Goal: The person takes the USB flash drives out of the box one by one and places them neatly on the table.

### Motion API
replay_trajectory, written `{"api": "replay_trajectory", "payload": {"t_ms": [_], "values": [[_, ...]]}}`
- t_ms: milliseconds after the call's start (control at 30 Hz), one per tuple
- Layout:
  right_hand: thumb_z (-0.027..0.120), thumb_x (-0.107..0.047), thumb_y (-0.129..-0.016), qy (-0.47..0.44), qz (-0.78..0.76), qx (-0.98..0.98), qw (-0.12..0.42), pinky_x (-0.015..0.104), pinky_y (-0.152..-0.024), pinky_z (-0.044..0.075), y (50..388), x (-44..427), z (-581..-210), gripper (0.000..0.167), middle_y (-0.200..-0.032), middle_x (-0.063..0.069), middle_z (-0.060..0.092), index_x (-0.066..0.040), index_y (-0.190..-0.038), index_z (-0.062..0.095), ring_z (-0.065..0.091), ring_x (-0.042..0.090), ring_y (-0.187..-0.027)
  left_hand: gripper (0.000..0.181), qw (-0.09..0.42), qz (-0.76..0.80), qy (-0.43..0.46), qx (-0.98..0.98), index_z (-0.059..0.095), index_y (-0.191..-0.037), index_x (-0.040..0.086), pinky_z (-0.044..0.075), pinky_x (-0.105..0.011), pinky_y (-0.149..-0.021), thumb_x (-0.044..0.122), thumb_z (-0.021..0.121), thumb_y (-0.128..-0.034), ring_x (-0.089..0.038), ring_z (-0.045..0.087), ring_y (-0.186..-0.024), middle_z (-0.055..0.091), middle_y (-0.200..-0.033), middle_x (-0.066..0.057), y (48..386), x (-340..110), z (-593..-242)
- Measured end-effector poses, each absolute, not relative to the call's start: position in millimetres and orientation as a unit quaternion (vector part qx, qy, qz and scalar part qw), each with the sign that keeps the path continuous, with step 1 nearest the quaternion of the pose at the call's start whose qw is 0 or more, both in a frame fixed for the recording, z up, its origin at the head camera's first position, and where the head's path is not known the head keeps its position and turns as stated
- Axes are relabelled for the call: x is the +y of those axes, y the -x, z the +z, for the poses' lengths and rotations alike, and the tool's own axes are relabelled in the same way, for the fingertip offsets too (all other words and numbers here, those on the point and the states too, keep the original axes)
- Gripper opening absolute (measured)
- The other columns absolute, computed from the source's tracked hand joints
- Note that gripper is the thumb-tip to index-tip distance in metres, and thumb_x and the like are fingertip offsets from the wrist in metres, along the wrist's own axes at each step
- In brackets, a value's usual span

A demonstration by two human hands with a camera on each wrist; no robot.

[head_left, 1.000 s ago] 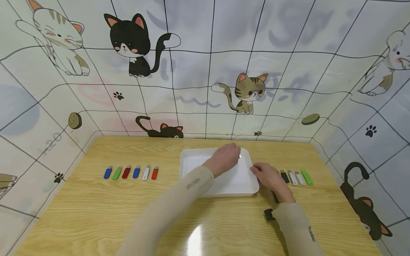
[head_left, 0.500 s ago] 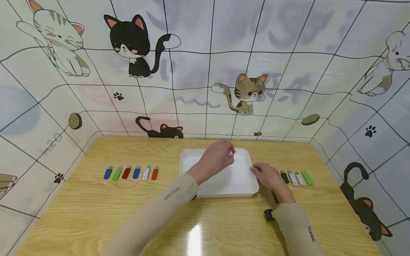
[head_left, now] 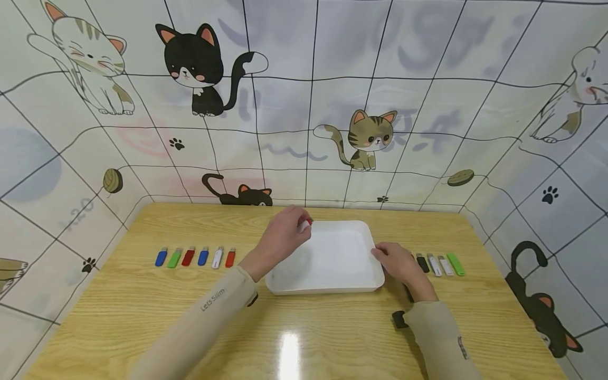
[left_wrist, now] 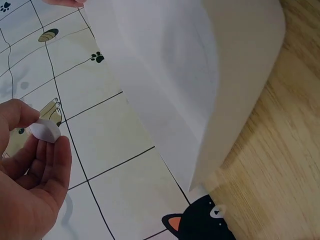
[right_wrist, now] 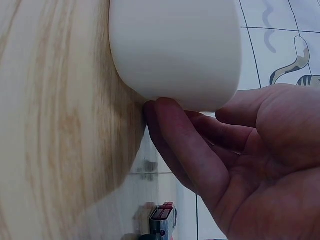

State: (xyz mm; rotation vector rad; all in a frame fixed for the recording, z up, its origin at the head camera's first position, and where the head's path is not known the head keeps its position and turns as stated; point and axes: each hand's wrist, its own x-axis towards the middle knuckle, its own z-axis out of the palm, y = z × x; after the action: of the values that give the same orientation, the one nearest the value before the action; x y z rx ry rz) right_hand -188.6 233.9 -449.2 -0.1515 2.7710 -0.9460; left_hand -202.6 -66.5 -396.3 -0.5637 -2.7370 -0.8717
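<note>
Over the back-left part of the white tray, my left hand pinches a small USB stick between thumb and fingers. Its white rounded end shows in the left wrist view, and a bit of red shows in the head view; the rest is hidden by the fingers. My right hand grips the tray's right side. In the right wrist view its thumb is at the rim and its fingers lie against the outside of the wall.
Left of the tray lies a row of several USB sticks, from a blue one to a red one. Another row, with a black one and a green one, lies right of my right hand. A cat-patterned cloth surrounds the wooden table.
My left hand has moved leftward from the tray's back-right corner to its back-left part with the USB stick in its fingers. The right hand and the tray have stayed put.
</note>
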Motion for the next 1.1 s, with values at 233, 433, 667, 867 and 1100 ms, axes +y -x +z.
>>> {"api": "replay_trajectory", "payload": {"t_ms": [233, 433, 667, 867, 1100], "values": [[0.05, -0.019, -0.109, 0.054, -0.322, 0.94, 0.102, 0.034, -0.066, 0.04, 190, 236, -452, 0.026, -0.082, 0.007, 0.057, 0.001, -0.103, 0.065, 0.051, 0.021, -0.074, 0.011, 0.101, -0.318, 0.166, -0.928, 0.073, -0.104, 0.009, 0.053, -0.032, -0.073, 0.01, 0.066, -0.0949, -0.018, 0.058, -0.085, 0.065, -0.099, -0.003, 195, -91, -397], [0.05, -0.021, -0.109, 0.062, -0.317, 0.941, 0.098, 0.034, -0.065, 0.038, 190, 235, -453, 0.027, -0.08, 0.006, 0.054, -0.001, -0.099, 0.065, 0.05, 0.021, -0.073, 0.014, 0.111, -0.319, 0.143, -0.93, 0.072, -0.108, 0.006, 0.054, -0.034, -0.071, 0.011, 0.066, -0.096, -0.02, 0.06, -0.083, 0.067, -0.096, -0.005, 193, -121, -402], [0.05, -0.02, -0.109, 0.053, -0.316, 0.941, 0.106, 0.035, -0.067, 0.04, 188, 234, -449, 0.027, -0.085, 0.008, 0.058, 0.002, -0.106, 0.066, 0.052, 0.023, -0.078, 0.019, 0.112, -0.304, 0.103, -0.94, 0.071, -0.111, 0.001, 0.054, -0.038, -0.074, 0.011, 0.066, -0.0963, -0.022, 0.059, -0.083, 0.067, -0.097, -0.01, 188, -161, -410], [0.05, -0.02, -0.109, 0.043, -0.314, 0.942, 0.112, 0.035, -0.069, 0.041, 190, 235, -452, 0.028, -0.091, 0.008, 0.061, 0.002, -0.112, 0.067, 0.053, 0.023, -0.081, 0.02, 0.118, -0.283, 0.075, -0.949, 0.071, -0.111, -0.001, 0.053, -0.041, -0.073, 0.011, 0.064, -0.0964, -0.025, 0.06, -0.083, 0.067, -0.097, -0.012, 184, -196, -413], [0.05, -0.021, -0.109, 0.052, -0.312, 0.942, 0.108, 0.035, -0.068, 0.041, 191, 236, -453, 0.028, -0.089, 0.008, 0.06, 0.002, -0.109, 0.066, 0.053, 0.023, -0.08, 0.02, 0.123, -0.263, 0.055, -0.955, 0.072, -0.11, -0.004, 0.053, -0.047, -0.072, 0.01, 0.066, -0.0981, -0.029, 0.063, -0.085, 0.068, -0.096, -0.016, 177, -238, -415]]}}
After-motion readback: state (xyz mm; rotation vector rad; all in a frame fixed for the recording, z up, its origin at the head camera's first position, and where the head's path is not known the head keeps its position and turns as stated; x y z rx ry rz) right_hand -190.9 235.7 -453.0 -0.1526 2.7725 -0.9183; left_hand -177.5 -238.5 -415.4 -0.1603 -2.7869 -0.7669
